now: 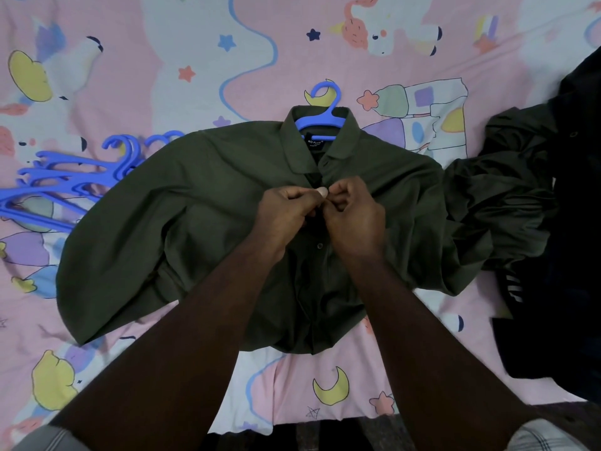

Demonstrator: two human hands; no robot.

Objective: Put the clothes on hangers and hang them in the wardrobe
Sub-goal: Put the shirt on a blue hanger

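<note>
A dark olive collared shirt (208,203) lies face up on the bed, with a blue plastic hanger (320,120) inside its neck and the hook sticking out past the collar. My left hand (286,209) and my right hand (353,213) meet at the shirt's front placket just below the collar. Both pinch the fabric edges there with thumb and fingers. A lower button (320,245) shows fastened beneath my hands.
A stack of several blue hangers (65,180) lies at the left on the pink patterned bedsheet (130,53). A heap of dark clothes (546,203) fills the right side. The bed's near edge runs along the bottom.
</note>
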